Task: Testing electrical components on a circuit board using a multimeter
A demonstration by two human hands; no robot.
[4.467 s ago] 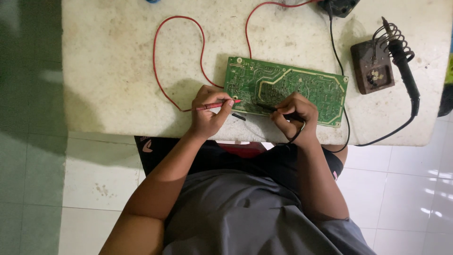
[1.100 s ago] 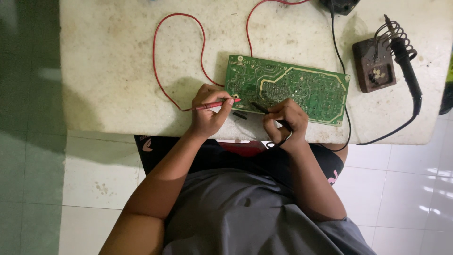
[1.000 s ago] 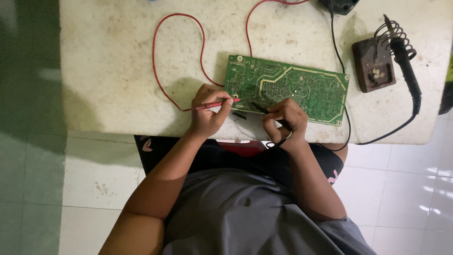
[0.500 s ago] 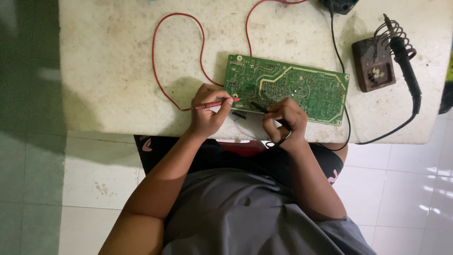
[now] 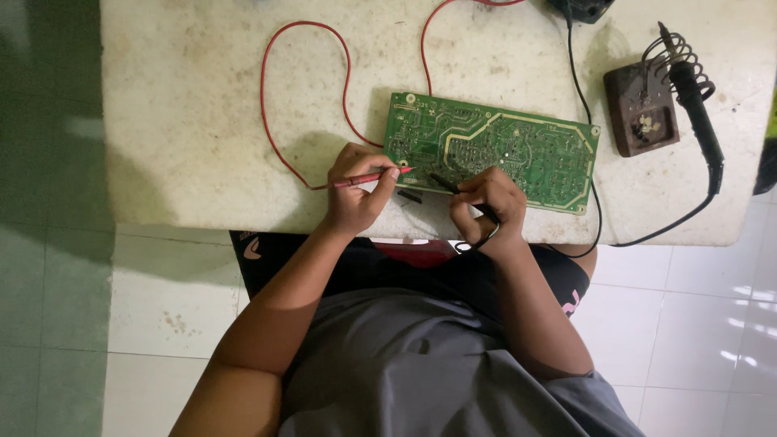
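Note:
A green circuit board (image 5: 518, 146) lies solder side up on the white table (image 5: 202, 121). My left hand (image 5: 354, 193) grips a red test probe (image 5: 368, 177) whose tip touches the board's lower left edge. My right hand (image 5: 487, 204) grips a black test probe (image 5: 450, 184), its tip on the board a little to the right of the red one. A red lead (image 5: 275, 97) loops across the table from the red probe. A black lead (image 5: 576, 73) runs along the board's right side.
A soldering iron (image 5: 696, 113) rests in its coil stand on a brown base (image 5: 643, 113) at the right. A small dark part (image 5: 409, 196) lies on the table between my hands. White floor tiles (image 5: 696, 324) lie below the table's front edge.
My right hand has shifted the black probe left along the board's lower edge since the oldest frame. In the last second nothing visibly moved.

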